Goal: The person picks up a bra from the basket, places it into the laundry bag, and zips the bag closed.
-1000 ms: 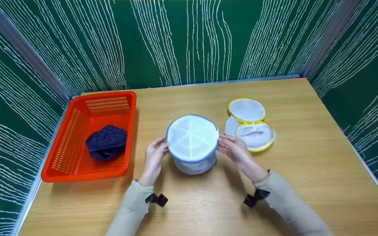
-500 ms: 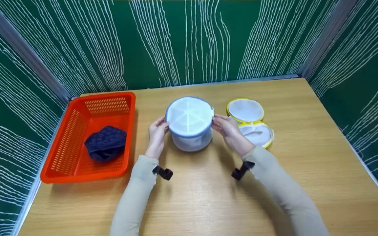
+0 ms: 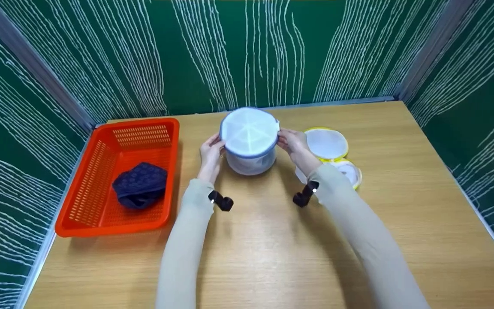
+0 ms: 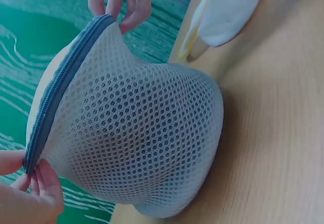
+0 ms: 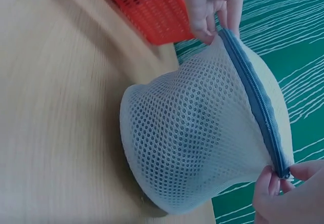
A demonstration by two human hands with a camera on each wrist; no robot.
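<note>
A round white mesh laundry bag with a blue zip round its flat top stands near the table's back edge, its zip closed along the part the wrist views show. My left hand pinches the left side of its rim, thumb and fingertips on the zip. Opposite, my right hand pinches the rim's right side, at the zip's end. In both wrist views the mesh side sags in folds. Whether the base touches the table is hard to tell.
To the left, an orange plastic basket holds a dark blue patterned cloth item. Right of my right hand lies an opened white mesh case with yellow edging, partly behind my forearm. Green panels surround the wooden table.
Both hands have moved away from me, carrying the laundry bag from mid-table toward the back edge. My right forearm now covers part of the yellow-edged case. Basket and cloth item stay put.
</note>
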